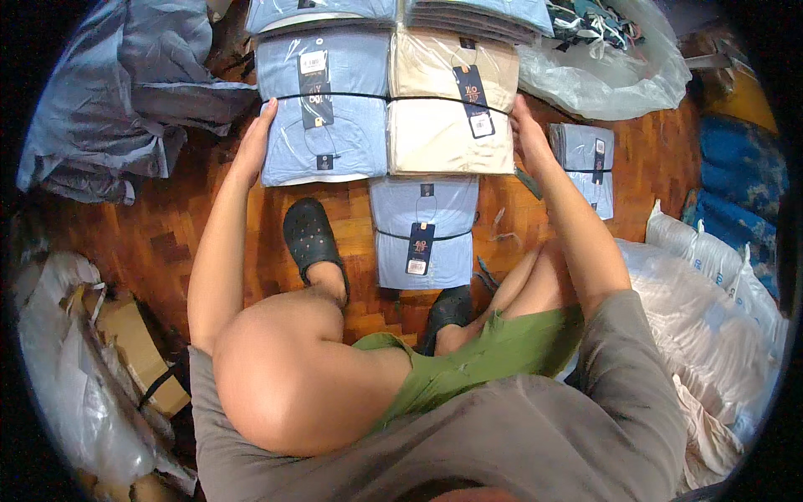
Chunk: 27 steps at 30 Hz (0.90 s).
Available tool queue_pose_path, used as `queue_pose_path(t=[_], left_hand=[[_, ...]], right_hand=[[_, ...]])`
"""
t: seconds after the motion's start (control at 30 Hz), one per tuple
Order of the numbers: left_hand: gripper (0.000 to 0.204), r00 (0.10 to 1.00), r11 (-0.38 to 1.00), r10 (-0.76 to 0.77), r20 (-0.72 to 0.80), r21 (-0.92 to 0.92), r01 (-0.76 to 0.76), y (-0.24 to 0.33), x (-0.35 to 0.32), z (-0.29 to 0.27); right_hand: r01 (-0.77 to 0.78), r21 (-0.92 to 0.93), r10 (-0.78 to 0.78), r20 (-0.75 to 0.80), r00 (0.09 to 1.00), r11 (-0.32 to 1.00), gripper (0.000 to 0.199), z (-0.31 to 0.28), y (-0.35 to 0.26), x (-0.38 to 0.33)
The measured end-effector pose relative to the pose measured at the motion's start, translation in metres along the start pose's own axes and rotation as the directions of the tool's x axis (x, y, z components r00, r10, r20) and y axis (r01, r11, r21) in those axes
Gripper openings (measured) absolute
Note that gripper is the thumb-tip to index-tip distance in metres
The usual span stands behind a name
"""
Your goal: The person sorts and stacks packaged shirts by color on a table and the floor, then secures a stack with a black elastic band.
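Left hand (253, 142) flat on blue shirt stack's (322, 109) outer edge, right hand (527, 134) flat on beige shirt stack's (452, 105) outer edge; strapped stacks pressed side by side between open palms, nothing gripped. Smaller blue bundle (424, 232) just below, on wooden floor (167, 234).

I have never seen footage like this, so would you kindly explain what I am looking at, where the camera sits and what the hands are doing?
There is no machine here: a person wears a wide fisheye camera on the head, looking down, so the edges bend. The person sits on a wooden floor. The left hand presses the side of a strapped bundle of bagged light blue shirts; the right hand presses the side of the beige bundle tied beside it. Neither is lifted. Closer lies a smaller blue bundle, another to the right, and black clogs on the feet.
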<state>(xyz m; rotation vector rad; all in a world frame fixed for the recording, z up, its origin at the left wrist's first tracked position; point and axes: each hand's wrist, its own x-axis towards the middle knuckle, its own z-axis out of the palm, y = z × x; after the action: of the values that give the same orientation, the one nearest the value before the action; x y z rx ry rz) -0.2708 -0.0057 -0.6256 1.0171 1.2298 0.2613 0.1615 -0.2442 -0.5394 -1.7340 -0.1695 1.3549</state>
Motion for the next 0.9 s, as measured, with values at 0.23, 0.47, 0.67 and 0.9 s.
queue_pose_path(t=[0.23,0.47,0.67,0.9], left_hand=[[0.088,0.999,0.999,0.038,0.017,-0.028,-0.037,0.015,-0.01,0.012],[0.098,0.998,0.99,0.063,0.025,-0.127,-0.059,0.012,-0.021,-0.003],[0.095,1.0,0.996,0.023,0.009,-0.09,-0.022,0.011,-0.027,0.018],[0.09,0.998,0.981,0.067,-0.006,-0.183,-0.067,0.014,-0.041,0.03]], right_hand=[[-0.334,-0.631,0.535,0.153,0.831,0.7,0.094,-0.004,0.102,-0.07],[-0.286,-0.142,0.316,0.289,0.904,0.948,0.105,0.005,0.184,-0.07],[-0.2,-0.211,0.234,0.153,0.96,0.957,0.105,0.064,0.187,-0.098],[-0.011,-0.228,0.034,0.097,0.995,0.974,0.083,0.121,0.189,-0.117]])
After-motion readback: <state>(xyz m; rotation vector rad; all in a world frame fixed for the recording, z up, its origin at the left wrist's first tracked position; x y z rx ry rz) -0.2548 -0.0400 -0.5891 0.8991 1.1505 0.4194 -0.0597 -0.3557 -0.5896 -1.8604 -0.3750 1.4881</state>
